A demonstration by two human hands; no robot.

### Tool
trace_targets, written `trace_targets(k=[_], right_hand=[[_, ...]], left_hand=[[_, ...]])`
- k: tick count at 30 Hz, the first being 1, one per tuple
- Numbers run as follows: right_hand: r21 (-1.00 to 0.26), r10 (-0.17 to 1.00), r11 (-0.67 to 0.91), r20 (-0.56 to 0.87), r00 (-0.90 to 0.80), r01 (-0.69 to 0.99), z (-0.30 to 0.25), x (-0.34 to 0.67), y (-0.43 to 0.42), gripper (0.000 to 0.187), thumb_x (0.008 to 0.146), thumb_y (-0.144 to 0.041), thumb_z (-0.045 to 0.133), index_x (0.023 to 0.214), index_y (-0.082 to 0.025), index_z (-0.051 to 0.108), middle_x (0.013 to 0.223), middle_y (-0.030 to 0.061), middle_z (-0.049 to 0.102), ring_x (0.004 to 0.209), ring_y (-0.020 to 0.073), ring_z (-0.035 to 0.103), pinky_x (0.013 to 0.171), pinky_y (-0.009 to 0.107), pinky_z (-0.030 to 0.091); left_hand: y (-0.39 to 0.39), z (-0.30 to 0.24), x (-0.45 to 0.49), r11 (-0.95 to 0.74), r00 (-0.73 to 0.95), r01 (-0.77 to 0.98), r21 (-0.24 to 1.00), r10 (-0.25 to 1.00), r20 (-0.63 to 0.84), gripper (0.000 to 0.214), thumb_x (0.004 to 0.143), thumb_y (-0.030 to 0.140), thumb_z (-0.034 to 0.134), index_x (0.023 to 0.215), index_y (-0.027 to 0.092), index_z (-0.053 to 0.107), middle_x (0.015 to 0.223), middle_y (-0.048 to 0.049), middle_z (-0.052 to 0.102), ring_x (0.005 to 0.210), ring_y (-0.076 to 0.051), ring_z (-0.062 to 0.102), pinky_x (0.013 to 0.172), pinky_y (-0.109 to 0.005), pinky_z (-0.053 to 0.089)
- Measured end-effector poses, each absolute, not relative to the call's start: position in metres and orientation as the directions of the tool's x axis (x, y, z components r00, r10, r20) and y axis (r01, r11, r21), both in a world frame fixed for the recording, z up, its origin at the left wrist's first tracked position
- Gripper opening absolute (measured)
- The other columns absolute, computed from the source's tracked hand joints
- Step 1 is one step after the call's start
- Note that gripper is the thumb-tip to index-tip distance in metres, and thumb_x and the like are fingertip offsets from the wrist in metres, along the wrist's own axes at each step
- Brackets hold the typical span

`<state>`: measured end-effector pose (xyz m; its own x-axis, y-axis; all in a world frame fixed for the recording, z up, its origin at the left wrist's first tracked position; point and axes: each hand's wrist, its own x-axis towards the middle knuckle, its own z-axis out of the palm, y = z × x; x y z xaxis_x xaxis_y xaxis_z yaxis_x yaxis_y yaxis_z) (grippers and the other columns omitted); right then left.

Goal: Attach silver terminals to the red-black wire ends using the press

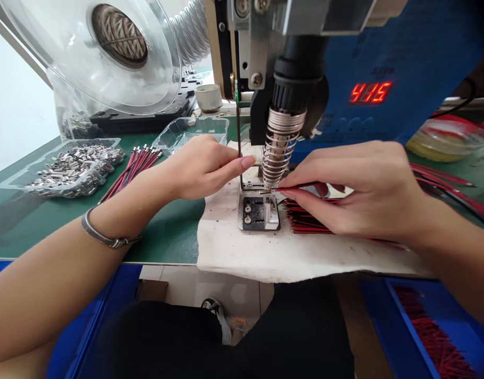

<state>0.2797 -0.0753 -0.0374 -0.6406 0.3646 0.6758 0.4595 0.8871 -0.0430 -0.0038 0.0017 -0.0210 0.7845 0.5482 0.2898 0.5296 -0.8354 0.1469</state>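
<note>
My right hand (362,187) pinches a thin red and black wire (295,186) and holds its bare tip under the coiled nozzle (280,145) of a heating head. My left hand (204,166) is closed in a pinch just left of the nozzle, fingertips at the small metal fixture (259,211); what it holds is too small to make out. A metal bracelet (103,236) circles my left wrist. A bundle of red and black wires (305,221) lies under my right hand on a white cloth (265,252).
A clear tray of several metal ferrules (70,167) and a bunch of finished wires (131,167) lie at left on the green mat. A clear reel (108,47) hangs above. The blue machine shows 415 (370,92). A blue bin of red wires (435,337) sits lower right.
</note>
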Motion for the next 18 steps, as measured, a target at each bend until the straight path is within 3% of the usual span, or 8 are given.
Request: trace_targets(k=[10, 18], right_hand=[[-0.032, 0.377, 0.876, 0.668, -0.642, 0.481, -0.0371, 0.2807, -0.0766, 0.010, 0.109, -0.016, 0.078, 0.105, -0.025, 0.082, 0.093, -0.0009, 0.087, 0.075, 0.0152, 0.079, 0.065, 0.030, 0.058], [-0.031, 0.359, 0.887, 0.673, -0.647, 0.460, -0.0350, 0.2798, -0.0764, 0.013, 0.107, -0.014, 0.076, 0.103, -0.026, 0.081, 0.093, -0.0012, 0.087, 0.075, 0.0164, 0.081, 0.064, 0.031, 0.058]], left_hand=[[0.0064, -0.0258, -0.0068, -0.848, 0.789, 0.513, 0.132, 0.526, 0.316, 0.060, 0.115, 0.059, 0.034, 0.065, 0.028, 0.044, 0.054, 0.0039, 0.038, 0.054, -0.017, 0.028, 0.067, -0.040, 0.020], [0.0049, -0.0193, -0.0037, -0.850, 0.805, 0.507, 0.144, 0.527, 0.272, 0.057, 0.113, 0.061, 0.037, 0.065, 0.030, 0.035, 0.052, 0.0023, 0.038, 0.050, -0.018, 0.031, 0.065, -0.042, 0.023]])
